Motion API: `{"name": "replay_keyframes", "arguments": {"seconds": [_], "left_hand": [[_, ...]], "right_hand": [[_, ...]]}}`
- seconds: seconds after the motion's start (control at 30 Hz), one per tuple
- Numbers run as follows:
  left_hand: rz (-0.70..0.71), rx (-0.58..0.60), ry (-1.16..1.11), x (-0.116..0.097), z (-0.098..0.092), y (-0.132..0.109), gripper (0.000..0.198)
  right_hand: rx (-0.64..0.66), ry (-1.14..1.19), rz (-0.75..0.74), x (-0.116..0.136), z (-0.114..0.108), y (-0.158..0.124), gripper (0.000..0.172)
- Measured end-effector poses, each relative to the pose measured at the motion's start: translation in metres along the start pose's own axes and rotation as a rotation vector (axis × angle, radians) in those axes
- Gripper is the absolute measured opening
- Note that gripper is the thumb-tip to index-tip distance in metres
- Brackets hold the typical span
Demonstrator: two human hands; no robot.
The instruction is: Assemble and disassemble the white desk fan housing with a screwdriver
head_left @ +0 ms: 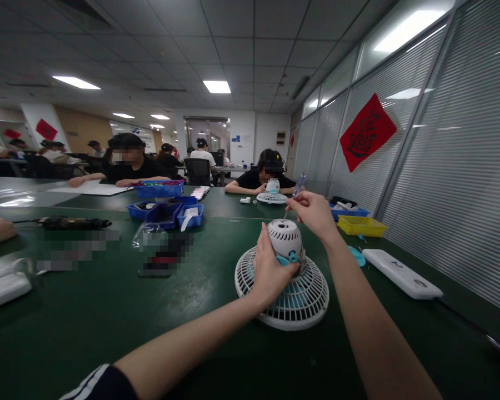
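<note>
A white fan (pixel 287 300) lies with its round grille down on the green table (pixel 183 344), its vented motor housing on top. My left hand (pixel 270 266) is wrapped round the side of the housing, near a light-blue knob (pixel 293 256). Above the housing, my right hand (pixel 310 210) pinches a screwdriver (pixel 299 185) with a clear purplish handle. The screwdriver's shaft points down to the opening in the housing's top; its tip is too small to make out.
Right of the fan are a light-blue round part (pixel 356 256), a white device (pixel 402 273) with a cable and a yellow tray (pixel 361 226). Blue bins (pixel 164 215) stand at the left. Across the table, a person (pixel 260 175) leans behind another fan (pixel 271 197).
</note>
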State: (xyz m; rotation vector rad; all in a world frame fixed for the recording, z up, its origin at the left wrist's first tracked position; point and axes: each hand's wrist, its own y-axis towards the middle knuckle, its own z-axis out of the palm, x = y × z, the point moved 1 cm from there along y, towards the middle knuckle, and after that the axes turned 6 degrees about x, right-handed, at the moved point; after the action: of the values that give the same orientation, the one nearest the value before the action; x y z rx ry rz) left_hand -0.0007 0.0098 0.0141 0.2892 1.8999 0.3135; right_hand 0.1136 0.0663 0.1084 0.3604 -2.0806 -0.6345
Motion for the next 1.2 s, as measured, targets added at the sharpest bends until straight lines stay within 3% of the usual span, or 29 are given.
{"name": "replay_keyframes", "arguments": {"seconds": [0.23,0.53,1.03,1.2], "left_hand": [[-0.040,0.012,0.054,-0.0013,0.0014,-0.0010,0.114],[0.022,0.006,0.099,0.0030,0.0028,-0.0028,0.111],[0.016,-0.009,0.069,0.0006,0.0006,-0.0025,0.105],[0.011,-0.017,0.074,0.0012,0.0008,-0.0016,0.104]], "right_hand": [[0.064,0.056,-0.024,-0.0039,0.0023,0.0028,0.014],[0.018,-0.074,-0.047,-0.0035,0.0020,0.0011,0.016],[0.038,0.046,-0.015,-0.0033,0.0048,0.0016,0.014],[0.025,-0.028,-0.010,-0.0030,0.0046,0.0015,0.015]]}}
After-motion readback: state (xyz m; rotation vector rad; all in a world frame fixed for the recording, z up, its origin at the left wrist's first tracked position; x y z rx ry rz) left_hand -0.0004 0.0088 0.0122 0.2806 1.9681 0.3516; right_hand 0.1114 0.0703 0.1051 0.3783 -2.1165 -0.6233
